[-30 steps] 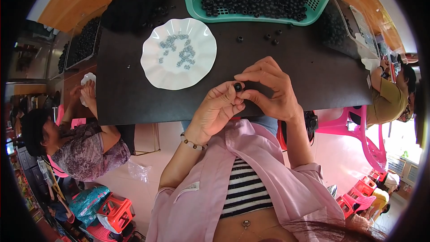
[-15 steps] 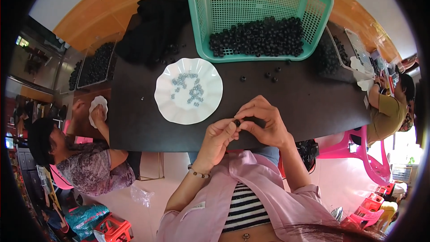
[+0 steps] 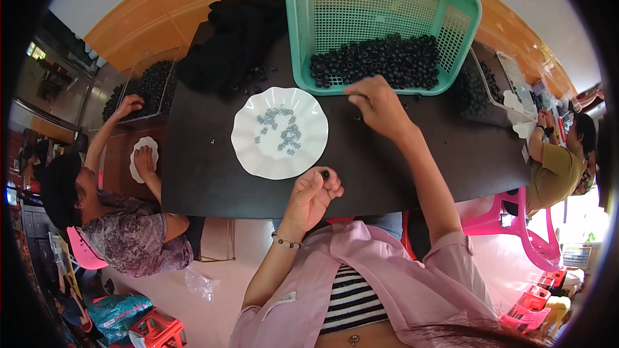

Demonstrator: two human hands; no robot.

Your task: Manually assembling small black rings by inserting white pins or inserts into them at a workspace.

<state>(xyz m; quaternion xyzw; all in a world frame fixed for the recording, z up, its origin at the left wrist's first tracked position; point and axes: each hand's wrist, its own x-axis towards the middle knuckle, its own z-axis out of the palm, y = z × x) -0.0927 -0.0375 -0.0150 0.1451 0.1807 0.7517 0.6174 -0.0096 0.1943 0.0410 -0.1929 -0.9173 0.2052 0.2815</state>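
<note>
My left hand point(image 3: 312, 194) is closed near the table's front edge. Between its thumb and fingers sits a small round black bead-like piece point(image 3: 325, 174). My right hand point(image 3: 382, 108) reaches forward to the front rim of the green plastic basket point(image 3: 474, 22), its fingers bent together; whatever they pinch, if anything, is hidden. Many similar black pieces point(image 3: 380, 61) lie heaped in the basket. Left of my right hand stands a white scalloped plate point(image 3: 258, 160) with small clear, pale-blue bits point(image 3: 290, 135) scattered on it.
Black cloth point(image 3: 225, 45) lies left of the basket, with a few loose black pieces point(image 3: 258, 72) beside it. A clear tub point(image 3: 487, 90) stands at the right. One co-worker point(image 3: 129, 232) sits at the left, another point(image 3: 558, 154) at the far right.
My right hand has left the black piece and moved forward to the basket's front edge. My left hand keeps the piece. The left co-worker's hand has reached to a box of black pieces.
</note>
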